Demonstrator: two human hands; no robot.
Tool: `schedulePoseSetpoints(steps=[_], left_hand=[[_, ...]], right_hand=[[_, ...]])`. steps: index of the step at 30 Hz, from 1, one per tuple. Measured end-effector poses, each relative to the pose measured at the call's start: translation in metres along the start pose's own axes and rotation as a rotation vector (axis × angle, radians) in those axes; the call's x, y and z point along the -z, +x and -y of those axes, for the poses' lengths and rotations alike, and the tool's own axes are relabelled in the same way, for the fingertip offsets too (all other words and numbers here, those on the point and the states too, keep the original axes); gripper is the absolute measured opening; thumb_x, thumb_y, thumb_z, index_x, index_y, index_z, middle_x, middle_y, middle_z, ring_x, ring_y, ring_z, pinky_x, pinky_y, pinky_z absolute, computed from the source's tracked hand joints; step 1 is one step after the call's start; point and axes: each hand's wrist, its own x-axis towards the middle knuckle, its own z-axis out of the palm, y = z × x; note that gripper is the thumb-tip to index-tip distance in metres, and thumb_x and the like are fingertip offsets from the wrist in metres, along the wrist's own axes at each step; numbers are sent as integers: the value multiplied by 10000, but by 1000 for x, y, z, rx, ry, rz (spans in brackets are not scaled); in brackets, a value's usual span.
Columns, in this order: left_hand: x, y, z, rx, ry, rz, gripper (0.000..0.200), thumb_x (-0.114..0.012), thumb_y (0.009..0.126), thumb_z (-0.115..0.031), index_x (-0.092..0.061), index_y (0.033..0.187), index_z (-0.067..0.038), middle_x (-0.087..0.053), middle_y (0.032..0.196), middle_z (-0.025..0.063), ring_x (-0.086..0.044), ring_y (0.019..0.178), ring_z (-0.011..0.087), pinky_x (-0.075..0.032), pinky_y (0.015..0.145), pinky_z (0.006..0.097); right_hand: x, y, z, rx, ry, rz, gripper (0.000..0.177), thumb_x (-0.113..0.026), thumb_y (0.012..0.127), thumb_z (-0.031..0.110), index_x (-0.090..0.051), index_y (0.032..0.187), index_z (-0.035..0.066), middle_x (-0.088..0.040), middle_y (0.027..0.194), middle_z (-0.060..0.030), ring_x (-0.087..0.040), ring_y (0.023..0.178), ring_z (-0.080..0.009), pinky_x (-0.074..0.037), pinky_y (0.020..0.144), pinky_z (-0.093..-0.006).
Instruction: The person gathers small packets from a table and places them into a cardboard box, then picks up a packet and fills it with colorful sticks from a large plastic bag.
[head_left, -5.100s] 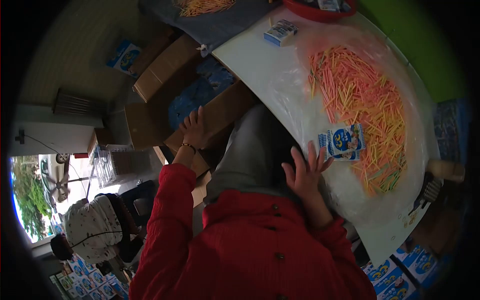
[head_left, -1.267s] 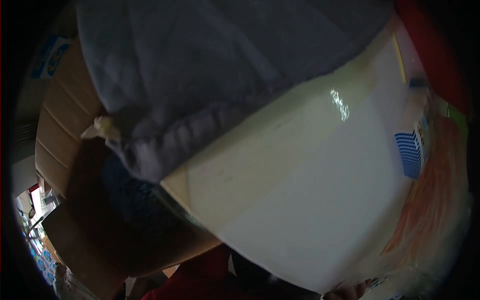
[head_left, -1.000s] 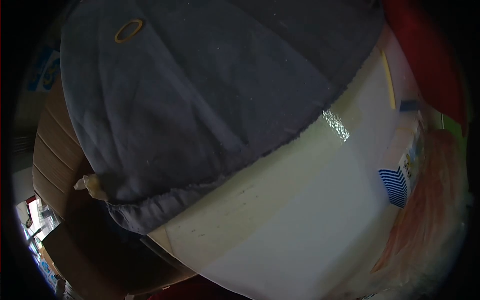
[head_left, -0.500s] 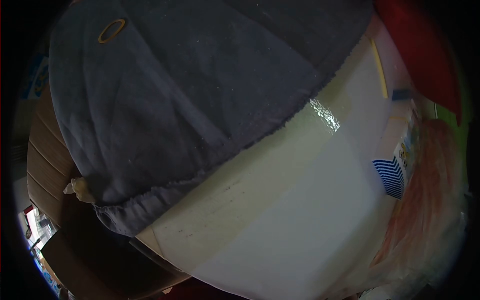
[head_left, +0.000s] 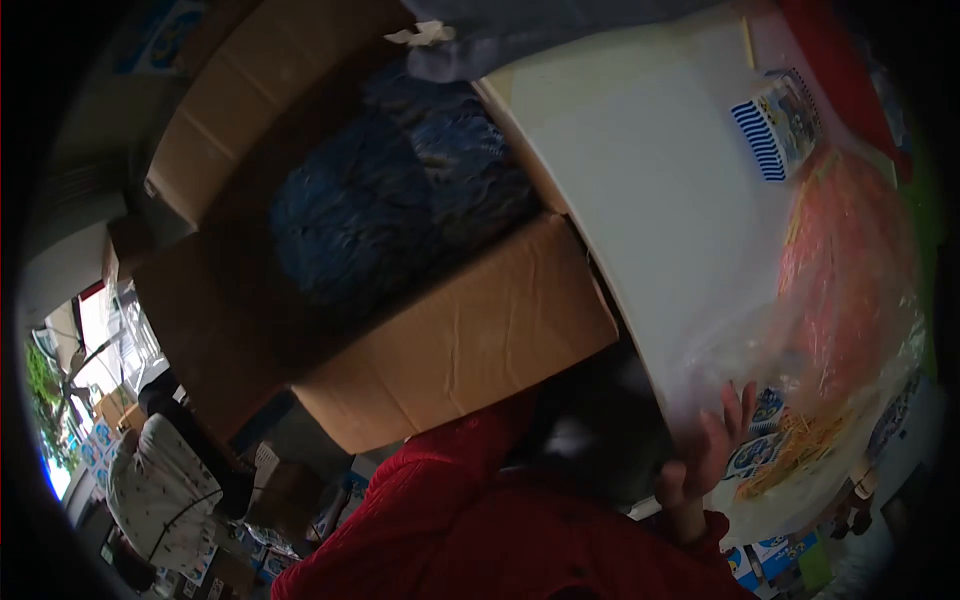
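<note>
Our right hand [head_left: 706,455], open and spread, presses the clear plastic sheet [head_left: 800,330] at the bench [head_left: 650,200] edge, holding nothing; left hand unseen. We judge the sheet limp and slippery: pinch its edge.

The cardboard box [head_left: 450,340] sits left of the table [head_left: 650,170].

White curved table [head_left: 640,200] at upper right, open cardboard box [head_left: 460,340] wedged just beside its edge. Daylight from a window [head_left: 100,330] at far left (trees outside, blurred). Dim grey wall [head_left: 65,265] above it, a seated person in white [head_left: 150,480] below it.
</note>
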Motion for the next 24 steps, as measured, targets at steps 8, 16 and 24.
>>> schedulePoseSetpoints(steps=[8, 16, 24], left_hand=[[33, -22, -86, -97, 35, -44, 84, -673, 806, -105, -634, 851, -47, -633, 848, 112, -647, 743, 239, -541, 668, 347], [51, 19, -293, -800, -63, -312, 262, -713, 665, 30, -603, 887, -57, -651, 929, 120, -634, 698, 207, -521, 591, 319], [-18, 108, -354, -665, 194, -184, 555, -793, 728, -18, -523, 1213, -16, -647, 1091, 110, -650, 980, 212, -528, 815, 318]], right_hand=[[5, 12, 8, 8, 258, -157, 449, -479, 737, 172, -546, 1144, -5, -458, 1365, -261, -288, 1339, -507, -188, 1103, -596], [86, -31, -19, 32, 565, -257, 321, -572, 771, 14, -609, 1089, -14, -624, 1146, -215, -595, 1097, -367, -434, 980, -479], [135, -84, -84, -251, 486, -552, 221, -579, 865, 1, -630, 1080, 13, -667, 1041, -160, -657, 924, -297, -514, 799, -357]])
